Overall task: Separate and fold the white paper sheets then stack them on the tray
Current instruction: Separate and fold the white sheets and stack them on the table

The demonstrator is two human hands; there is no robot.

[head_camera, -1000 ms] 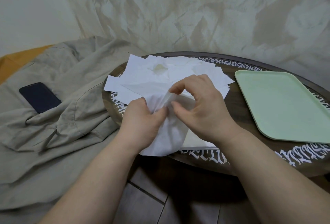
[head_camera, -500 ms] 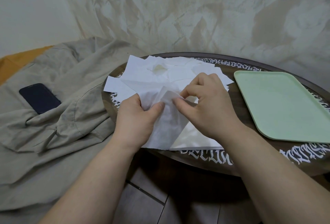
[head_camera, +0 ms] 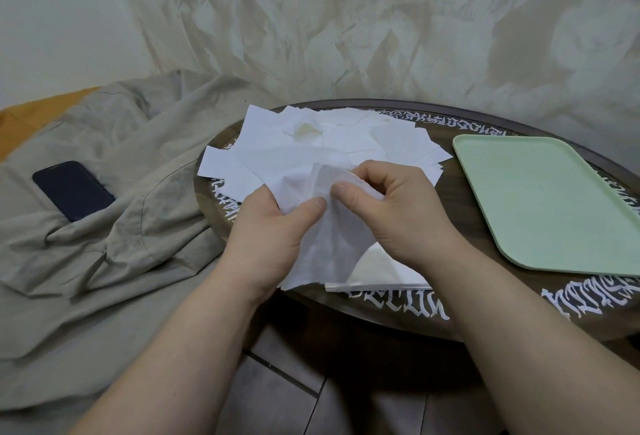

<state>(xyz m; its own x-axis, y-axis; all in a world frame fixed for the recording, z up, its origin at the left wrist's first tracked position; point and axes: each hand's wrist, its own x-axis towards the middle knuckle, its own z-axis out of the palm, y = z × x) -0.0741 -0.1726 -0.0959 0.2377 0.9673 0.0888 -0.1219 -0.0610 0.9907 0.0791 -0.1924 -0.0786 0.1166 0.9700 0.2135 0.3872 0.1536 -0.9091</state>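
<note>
1. A thin white sheet, soft and creased, is held between both hands above the near edge of the round table; its lower corner hangs down to the table rim
2. The sheet is pinched by the left hand between thumb and curled fingers, at its left side
3. An upper flap of the same sheet is pinched by the right hand, thumb against bent fingers
4. A loose pile of white sheets is spread just beyond the hands; one flat sheet lies under the right wrist
5. The green tray lies right of the right hand, apart from the pile, bare table between
6. Left of the left hand, a grey cloth carries a dark phone
</note>
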